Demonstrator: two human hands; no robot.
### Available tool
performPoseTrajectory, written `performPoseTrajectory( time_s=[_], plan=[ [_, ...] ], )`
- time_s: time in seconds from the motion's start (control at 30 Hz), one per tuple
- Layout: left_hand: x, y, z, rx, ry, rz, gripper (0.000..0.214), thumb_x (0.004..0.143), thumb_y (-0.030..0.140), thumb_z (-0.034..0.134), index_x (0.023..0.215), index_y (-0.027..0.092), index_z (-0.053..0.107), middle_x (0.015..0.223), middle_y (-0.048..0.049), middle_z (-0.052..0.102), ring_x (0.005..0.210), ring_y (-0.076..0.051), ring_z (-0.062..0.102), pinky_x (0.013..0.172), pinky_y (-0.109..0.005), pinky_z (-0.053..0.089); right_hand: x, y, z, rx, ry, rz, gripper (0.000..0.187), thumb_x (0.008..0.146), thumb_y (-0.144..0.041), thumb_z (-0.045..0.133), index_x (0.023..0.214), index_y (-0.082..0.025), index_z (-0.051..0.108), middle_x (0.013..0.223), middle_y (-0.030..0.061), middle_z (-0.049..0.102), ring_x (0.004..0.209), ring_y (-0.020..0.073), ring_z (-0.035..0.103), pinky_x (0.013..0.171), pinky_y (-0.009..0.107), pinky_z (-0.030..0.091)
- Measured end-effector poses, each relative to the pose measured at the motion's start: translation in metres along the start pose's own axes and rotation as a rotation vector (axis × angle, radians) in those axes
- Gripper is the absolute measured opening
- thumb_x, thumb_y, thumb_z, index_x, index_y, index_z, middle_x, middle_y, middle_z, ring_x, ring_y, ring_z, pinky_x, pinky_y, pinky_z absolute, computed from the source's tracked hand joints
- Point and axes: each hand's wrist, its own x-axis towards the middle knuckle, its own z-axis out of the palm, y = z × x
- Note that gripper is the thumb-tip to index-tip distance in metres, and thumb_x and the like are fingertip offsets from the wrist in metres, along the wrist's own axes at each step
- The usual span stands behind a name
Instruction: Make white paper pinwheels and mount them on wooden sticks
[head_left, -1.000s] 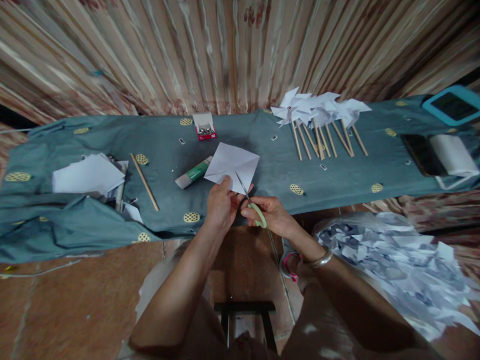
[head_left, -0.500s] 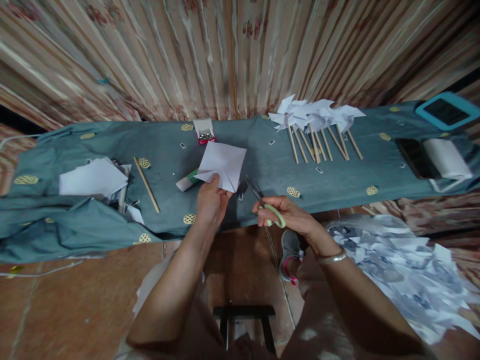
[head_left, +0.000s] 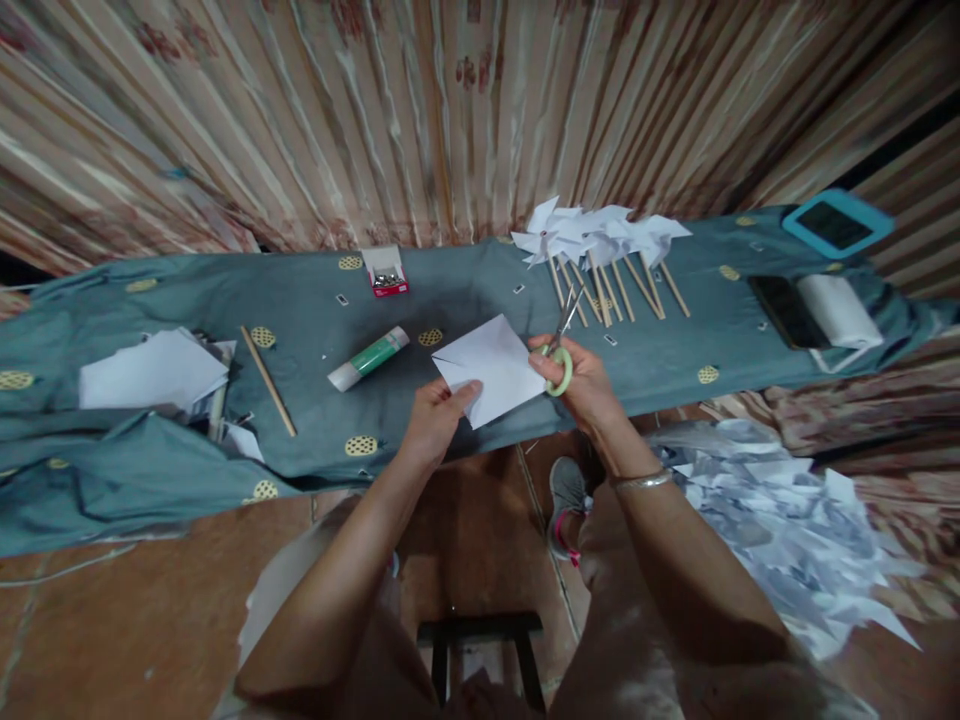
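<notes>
A square sheet of white paper (head_left: 491,365), with a slit near its left corner, is held over the table's front edge. My left hand (head_left: 441,418) pinches its lower left side, thumb on top. My right hand (head_left: 581,380) keeps a pair of scissors (head_left: 559,370) with pale green handles in its grip, blades pointing up and away from the sheet. Its fingertips also touch the paper's right corner. Beyond the left hand lies a green and white glue stick (head_left: 369,358). Behind that stands an open red and white box (head_left: 386,275) of small metal pins.
Several white paper pinwheels (head_left: 600,235) on wooden sticks lie at the back right. A loose stick (head_left: 268,380) and a paper stack (head_left: 154,372) are on the left. A phone (head_left: 787,312) and a blue-framed device (head_left: 838,222) lie far right. Paper pieces (head_left: 787,530) heap below the table.
The paper has turned and come nearer, uncovering the glue stick. My right hand has moved up to the paper's right corner, and the scissors now point up and away from it.
</notes>
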Motion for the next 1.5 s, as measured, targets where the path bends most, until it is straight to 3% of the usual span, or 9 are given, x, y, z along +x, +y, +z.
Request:
performPoseTrajectory(
  time_s=[0.3, 0.6, 0.83, 1.07, 1.23, 1.5],
  plan=[
    [-0.004, 0.005, 0.006, 0.112, 0.052, 0.017, 0.047, 0.04, 0.045, 0.091, 0.07, 0.012, 0.076, 0.07, -0.0048, 0.074, 0.061, -0.016, 0.059, 0.064, -0.03, 0.049, -0.004, -0.001, 0.017, 0.071, 0.016, 0.032, 0.052, 0.041, -0.038, 0.092, 0.078, -0.021, 0.061, 0.062, -0.0086, 0.063, 0.053, 0.009, 0.054, 0.054, 0.023, 0.044],
    [0.002, 0.002, 0.007, 0.203, 0.095, 0.041, 0.042, 0.04, 0.043, 0.089, 0.066, 0.013, 0.076, 0.065, -0.0046, 0.073, 0.057, -0.016, 0.059, 0.057, -0.029, 0.049, -0.004, -0.01, 0.02, 0.141, 0.052, 0.039, 0.049, 0.04, -0.033, 0.091, 0.076, -0.02, 0.06, 0.059, -0.0094, 0.06, 0.051, 0.0076, 0.052, 0.052, 0.022, 0.043],
    [0.004, 0.005, 0.009, 0.3, 0.082, 0.078, 0.035, 0.043, 0.042, 0.086, 0.062, 0.014, 0.076, 0.061, -0.0031, 0.071, 0.053, -0.014, 0.055, 0.054, -0.026, 0.045, -0.002, -0.015, 0.014, 0.109, 0.115, 0.028, 0.05, 0.035, -0.029, 0.091, 0.075, -0.02, 0.063, 0.056, -0.0102, 0.058, 0.05, 0.007, 0.049, 0.05, 0.022, 0.039],
    [0.003, 0.006, 0.009, 0.218, 0.04, 0.053, 0.029, 0.044, 0.038, 0.083, 0.06, 0.015, 0.074, 0.057, 0.0007, 0.066, 0.054, -0.011, 0.052, 0.056, -0.025, 0.042, 0.001, -0.015, 0.007, 0.076, 0.188, -0.049, 0.045, 0.042, -0.033, 0.088, 0.077, -0.022, 0.063, 0.058, -0.0093, 0.055, 0.051, 0.008, 0.047, 0.05, 0.023, 0.037],
    [0.002, 0.009, 0.006, 0.286, 0.028, 0.091, 0.026, 0.049, 0.038, 0.081, 0.054, 0.016, 0.068, 0.052, 0.0028, 0.061, 0.053, -0.01, 0.049, 0.055, -0.023, 0.038, 0.003, -0.018, 0.0, 0.103, 0.234, -0.073, 0.042, 0.042, -0.03, 0.086, 0.076, -0.021, 0.064, 0.057, -0.0096, 0.053, 0.051, 0.0076, 0.044, 0.05, 0.024, 0.034],
    [0.004, 0.014, 0.001, 0.279, 0.057, 0.209, 0.011, 0.057, 0.029, 0.074, 0.053, 0.02, 0.07, 0.054, 0.0003, 0.065, 0.058, -0.014, 0.056, 0.065, -0.026, 0.047, 0.011, -0.015, -0.013, 0.151, 0.291, -0.129, 0.031, 0.048, -0.026, 0.084, 0.074, -0.023, 0.066, 0.057, -0.0095, 0.05, 0.053, 0.0077, 0.043, 0.053, 0.024, 0.033]
  ],
)
